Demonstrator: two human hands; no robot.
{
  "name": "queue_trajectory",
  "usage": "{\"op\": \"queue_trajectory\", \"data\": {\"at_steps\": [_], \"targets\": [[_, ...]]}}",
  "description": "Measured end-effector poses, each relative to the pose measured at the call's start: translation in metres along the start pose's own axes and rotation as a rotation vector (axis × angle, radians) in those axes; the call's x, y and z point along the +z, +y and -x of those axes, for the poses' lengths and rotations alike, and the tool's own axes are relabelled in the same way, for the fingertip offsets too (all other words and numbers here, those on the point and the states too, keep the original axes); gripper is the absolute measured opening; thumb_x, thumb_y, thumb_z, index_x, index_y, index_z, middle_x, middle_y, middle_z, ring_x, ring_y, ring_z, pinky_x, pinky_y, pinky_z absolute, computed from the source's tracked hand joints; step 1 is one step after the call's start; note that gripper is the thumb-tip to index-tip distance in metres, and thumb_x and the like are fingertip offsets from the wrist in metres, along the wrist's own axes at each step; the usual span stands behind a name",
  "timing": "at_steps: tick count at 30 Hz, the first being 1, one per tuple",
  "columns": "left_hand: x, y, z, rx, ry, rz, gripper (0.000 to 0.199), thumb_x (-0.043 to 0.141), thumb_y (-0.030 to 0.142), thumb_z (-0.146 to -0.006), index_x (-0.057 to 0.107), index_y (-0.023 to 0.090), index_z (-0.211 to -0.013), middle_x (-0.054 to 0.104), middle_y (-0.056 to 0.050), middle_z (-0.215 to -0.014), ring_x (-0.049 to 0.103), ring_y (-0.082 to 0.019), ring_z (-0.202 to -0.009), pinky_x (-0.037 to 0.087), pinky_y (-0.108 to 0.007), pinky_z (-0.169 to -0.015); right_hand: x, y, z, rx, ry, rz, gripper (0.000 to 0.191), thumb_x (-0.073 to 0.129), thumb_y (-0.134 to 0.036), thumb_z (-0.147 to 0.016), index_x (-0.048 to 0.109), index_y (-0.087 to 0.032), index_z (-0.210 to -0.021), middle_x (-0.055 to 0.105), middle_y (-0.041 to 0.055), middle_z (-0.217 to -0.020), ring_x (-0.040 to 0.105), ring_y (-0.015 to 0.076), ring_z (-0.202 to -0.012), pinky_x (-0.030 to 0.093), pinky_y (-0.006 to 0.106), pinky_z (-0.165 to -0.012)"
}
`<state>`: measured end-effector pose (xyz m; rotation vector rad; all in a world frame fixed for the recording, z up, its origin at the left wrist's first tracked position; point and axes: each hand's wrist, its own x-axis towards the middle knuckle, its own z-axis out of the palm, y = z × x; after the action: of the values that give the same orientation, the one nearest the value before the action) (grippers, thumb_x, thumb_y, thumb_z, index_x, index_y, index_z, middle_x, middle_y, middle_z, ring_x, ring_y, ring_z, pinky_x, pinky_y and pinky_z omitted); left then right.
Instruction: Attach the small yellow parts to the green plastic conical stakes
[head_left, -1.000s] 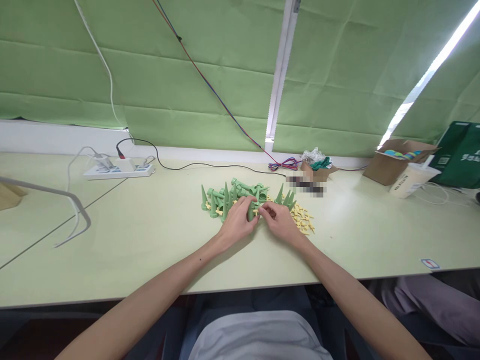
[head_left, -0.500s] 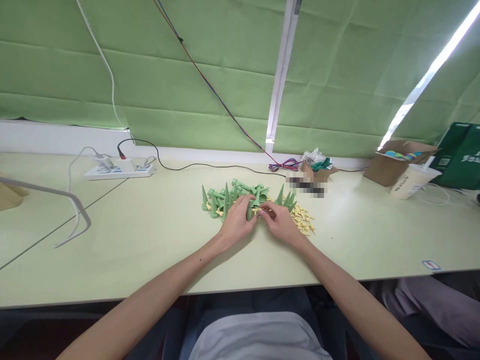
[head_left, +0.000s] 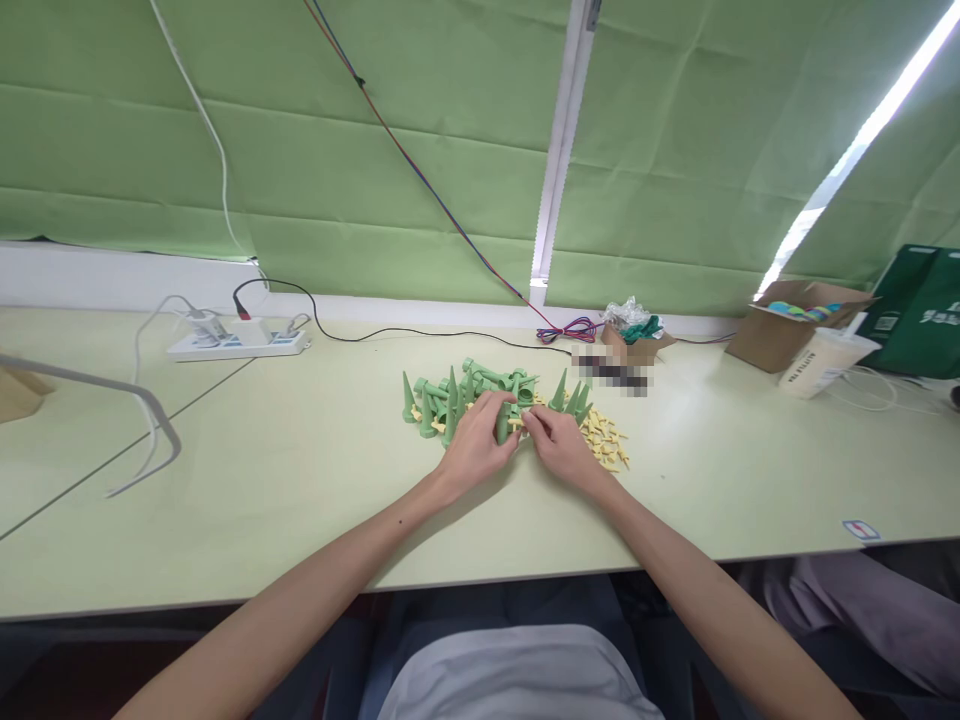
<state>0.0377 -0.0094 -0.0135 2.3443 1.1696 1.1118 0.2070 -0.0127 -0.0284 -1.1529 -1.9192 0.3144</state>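
Observation:
My left hand (head_left: 478, 437) is closed around a green pointed plastic spike (head_left: 502, 428), with its thumb and fingers bent toward the right. A small yellow plastic piece (head_left: 515, 422) sits against the spike's right side, between my hands. My right hand (head_left: 556, 440) pinches at that yellow piece's right end; its fingertips partly hide the contact. Behind and left of my hands, several green spikes (head_left: 452, 393) stand upright or lie in a heap. More upright spikes (head_left: 574, 398) are just beyond my right hand, and loose yellow pieces (head_left: 606, 438) are scattered beside it.
A white power strip (head_left: 240, 345) with plugs lies back left. Coiled wires (head_left: 570, 329) and a small open carton (head_left: 637, 345) are at the wall. Farther right stand a cardboard box (head_left: 776, 335), a drink cup (head_left: 825, 358) and a green bag (head_left: 911, 315). Another person's leg (head_left: 870, 610) shows lower right.
My right hand's fingertips have shifted slightly right and up, so more of the yellow piece shows. My left hand stays nearly in place with the green spike.

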Motion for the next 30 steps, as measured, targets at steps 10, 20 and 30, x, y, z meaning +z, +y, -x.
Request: {"op": "queue_trajectory", "data": {"at_steps": [10, 20, 30], "targets": [[-0.0004, 0.0009, 0.0002, 0.018, -0.002, 0.014, 0.031, 0.056, 0.023, -0.084, 0.051, 0.021, -0.114, 0.059, -0.006, -0.114, 0.061, -0.020, -0.091, 0.052, -0.033, -0.078, -0.0002, -0.0015, 0.0001, 0.019, -0.007, -0.019, 0.044, 0.033, -0.039, -0.101, 0.047, -0.020, -0.064, 0.054, -0.0004, -0.060, 0.048, 0.0143, -0.055, 0.034, 0.027, -0.056], [0.0008, -0.0011, -0.0001, -0.004, 0.019, 0.007, 0.030, 0.054, 0.022, -0.085, 0.051, 0.022, -0.115, 0.058, -0.006, -0.116, 0.060, -0.020, -0.092, 0.051, -0.033, -0.077, -0.0010, -0.0037, 0.0025, 0.039, -0.056, -0.148, 0.018, 0.048, -0.036, -0.095, 0.057, -0.021, -0.094, 0.059, -0.0013, -0.065, 0.053, 0.0155, -0.056, 0.039, 0.026, -0.056], [-0.0004, 0.0013, 0.0007, 0.031, -0.015, 0.021, 0.027, 0.053, 0.023, -0.085, 0.051, 0.022, -0.112, 0.059, -0.005, -0.111, 0.059, -0.019, -0.089, 0.050, -0.032, -0.076, -0.0004, -0.0021, 0.0018, -0.007, -0.047, -0.049, 0.032, 0.041, -0.035, -0.098, 0.050, -0.021, -0.071, 0.053, -0.0011, -0.063, 0.047, 0.0145, -0.056, 0.034, 0.026, -0.057]]}}
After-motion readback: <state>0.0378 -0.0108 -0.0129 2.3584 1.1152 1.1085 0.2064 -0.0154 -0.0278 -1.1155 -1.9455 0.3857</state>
